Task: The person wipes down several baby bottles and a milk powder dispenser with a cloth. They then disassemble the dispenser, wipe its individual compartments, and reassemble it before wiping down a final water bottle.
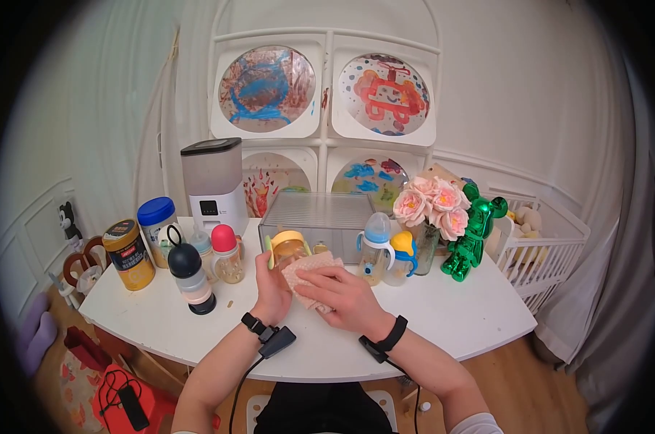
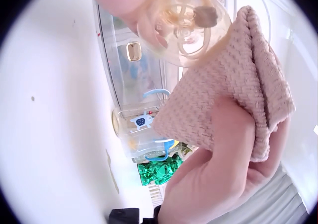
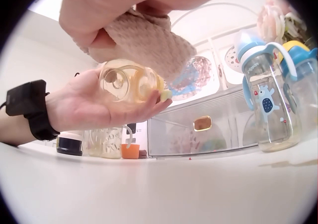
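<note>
My left hand holds a clear amber baby bottle with a yellow collar and pale green handles. Tilted on its side, the bottle shows its round base in the left wrist view. In the right wrist view its body lies across the left palm and fingers, above the white table. A folded, pale pink waffle-textured cloth is in the grip of my right hand, thumb on one face. The cloth lies against the bottle's side, hiding part of it.
Behind the hands stands a grey see-through box. To the left are a red-topped bottle, a dark-capped stacked container, a yellow can and a dispenser. Handled bottles, a flower vase and a green bear figure stand right.
</note>
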Action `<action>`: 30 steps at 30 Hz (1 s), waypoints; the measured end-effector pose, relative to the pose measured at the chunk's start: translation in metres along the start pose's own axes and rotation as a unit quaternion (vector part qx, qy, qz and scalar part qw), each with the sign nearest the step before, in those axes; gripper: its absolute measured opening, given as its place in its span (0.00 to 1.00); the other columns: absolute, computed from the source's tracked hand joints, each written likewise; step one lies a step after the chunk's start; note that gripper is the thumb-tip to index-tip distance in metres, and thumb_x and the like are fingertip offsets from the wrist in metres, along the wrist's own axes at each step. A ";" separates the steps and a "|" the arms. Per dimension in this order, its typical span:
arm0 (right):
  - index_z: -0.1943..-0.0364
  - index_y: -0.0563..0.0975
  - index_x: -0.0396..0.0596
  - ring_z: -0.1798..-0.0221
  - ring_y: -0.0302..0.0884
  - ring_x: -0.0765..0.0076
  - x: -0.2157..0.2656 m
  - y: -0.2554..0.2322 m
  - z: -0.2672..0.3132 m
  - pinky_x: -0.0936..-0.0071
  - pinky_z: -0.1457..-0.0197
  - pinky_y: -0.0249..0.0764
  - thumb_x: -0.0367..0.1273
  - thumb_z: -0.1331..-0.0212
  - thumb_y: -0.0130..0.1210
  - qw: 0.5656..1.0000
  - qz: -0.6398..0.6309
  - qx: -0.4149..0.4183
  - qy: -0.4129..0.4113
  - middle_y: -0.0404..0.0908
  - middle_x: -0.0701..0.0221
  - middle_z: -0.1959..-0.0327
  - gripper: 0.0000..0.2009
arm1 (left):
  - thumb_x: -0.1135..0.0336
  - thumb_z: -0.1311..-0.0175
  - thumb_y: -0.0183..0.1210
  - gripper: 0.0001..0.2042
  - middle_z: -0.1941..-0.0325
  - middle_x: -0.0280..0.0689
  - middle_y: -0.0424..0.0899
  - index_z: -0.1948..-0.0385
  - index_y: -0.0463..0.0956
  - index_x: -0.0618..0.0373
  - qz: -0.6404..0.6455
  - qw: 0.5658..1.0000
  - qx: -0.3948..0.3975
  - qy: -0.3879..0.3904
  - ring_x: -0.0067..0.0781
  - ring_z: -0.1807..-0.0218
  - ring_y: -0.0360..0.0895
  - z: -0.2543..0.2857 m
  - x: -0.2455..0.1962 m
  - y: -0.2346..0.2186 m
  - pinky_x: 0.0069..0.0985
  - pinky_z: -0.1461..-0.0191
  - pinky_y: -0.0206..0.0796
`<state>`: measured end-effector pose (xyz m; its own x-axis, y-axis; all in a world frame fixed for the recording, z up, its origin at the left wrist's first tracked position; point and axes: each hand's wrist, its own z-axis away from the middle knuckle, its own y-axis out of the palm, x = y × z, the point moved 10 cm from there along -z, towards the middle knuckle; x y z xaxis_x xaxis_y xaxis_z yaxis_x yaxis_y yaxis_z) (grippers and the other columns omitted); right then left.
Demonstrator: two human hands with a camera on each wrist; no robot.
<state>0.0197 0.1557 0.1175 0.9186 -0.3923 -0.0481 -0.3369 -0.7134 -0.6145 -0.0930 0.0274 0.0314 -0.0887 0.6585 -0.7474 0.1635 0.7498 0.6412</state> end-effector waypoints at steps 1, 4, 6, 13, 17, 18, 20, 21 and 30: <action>0.43 0.85 0.55 0.38 0.82 0.62 -0.001 0.002 0.000 0.65 0.39 0.83 0.21 0.55 0.66 1.000 0.000 0.000 -0.001 0.84 0.72 0.36 0.29 | 0.31 0.28 0.38 0.38 0.35 0.43 0.83 0.34 0.73 0.58 0.014 1.000 -0.019 -0.017 0.41 0.33 0.78 0.002 0.002 -0.002 0.36 0.26 0.64; 0.44 0.85 0.55 0.37 0.81 0.62 0.014 0.010 0.001 0.65 0.35 0.80 0.23 0.52 0.66 0.996 0.027 0.003 -0.088 0.84 0.75 0.35 0.26 | 0.28 0.30 0.34 0.43 0.36 0.46 0.83 0.35 0.75 0.61 0.050 0.996 0.010 -0.075 0.44 0.35 0.80 0.006 0.007 0.001 0.37 0.27 0.67; 0.45 0.86 0.55 0.35 0.80 0.63 0.017 0.021 0.001 0.65 0.34 0.79 0.25 0.47 0.63 0.995 0.029 0.046 -0.087 0.84 0.75 0.36 0.21 | 0.28 0.30 0.33 0.44 0.35 0.47 0.83 0.35 0.75 0.62 0.043 0.996 -0.001 -0.083 0.45 0.35 0.80 0.009 0.003 0.004 0.38 0.27 0.68; 0.45 0.86 0.53 0.35 0.80 0.63 0.011 0.024 0.000 0.64 0.34 0.78 0.25 0.48 0.62 0.996 0.013 0.065 -0.057 0.86 0.75 0.39 0.22 | 0.28 0.29 0.31 0.46 0.34 0.50 0.81 0.30 0.71 0.64 0.079 0.993 0.028 -0.087 0.49 0.31 0.78 -0.004 0.011 -0.009 0.43 0.24 0.67; 0.46 0.86 0.54 0.37 0.80 0.64 0.009 0.025 0.001 0.65 0.36 0.80 0.21 0.56 0.64 0.997 -0.002 0.068 -0.037 0.86 0.76 0.39 0.27 | 0.29 0.29 0.30 0.46 0.34 0.49 0.81 0.29 0.69 0.64 0.110 0.990 0.039 -0.072 0.49 0.32 0.78 -0.005 0.008 -0.005 0.44 0.24 0.67; 0.46 0.86 0.55 0.38 0.81 0.64 0.008 0.026 0.001 0.65 0.37 0.80 0.20 0.59 0.64 0.997 -0.002 0.072 -0.029 0.86 0.76 0.39 0.28 | 0.29 0.29 0.30 0.45 0.35 0.49 0.81 0.29 0.69 0.64 0.108 0.992 0.025 -0.067 0.48 0.33 0.78 -0.005 0.008 -0.008 0.44 0.24 0.67; 0.46 0.86 0.56 0.40 0.81 0.63 0.007 0.027 0.002 0.65 0.38 0.81 0.19 0.59 0.64 0.997 -0.013 0.073 -0.004 0.86 0.76 0.38 0.29 | 0.30 0.29 0.30 0.45 0.36 0.48 0.82 0.29 0.69 0.64 0.106 0.992 0.012 -0.062 0.47 0.33 0.79 -0.005 0.007 -0.010 0.43 0.24 0.67; 0.47 0.86 0.57 0.41 0.82 0.63 0.004 0.028 0.003 0.65 0.39 0.82 0.19 0.59 0.64 0.997 -0.024 0.074 0.023 0.86 0.76 0.38 0.29 | 0.29 0.29 0.31 0.45 0.37 0.48 0.82 0.29 0.69 0.64 0.099 0.994 0.006 -0.048 0.46 0.35 0.79 -0.004 0.004 -0.010 0.42 0.26 0.69; 0.43 0.83 0.55 0.41 0.83 0.51 -0.079 0.038 0.039 0.65 0.44 0.83 0.30 0.38 0.57 0.934 -0.059 0.125 0.328 0.86 0.63 0.39 0.18 | 0.28 0.28 0.34 0.43 0.40 0.46 0.84 0.31 0.71 0.60 0.081 0.995 0.030 0.048 0.40 0.42 0.81 -0.003 -0.019 -0.003 0.36 0.35 0.71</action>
<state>-0.0576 0.1822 0.0672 0.5934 -0.6502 0.4745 -0.1076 -0.6483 -0.7538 -0.0948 0.0127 0.0438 -0.1497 0.7759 -0.6128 0.2409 0.6297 0.7385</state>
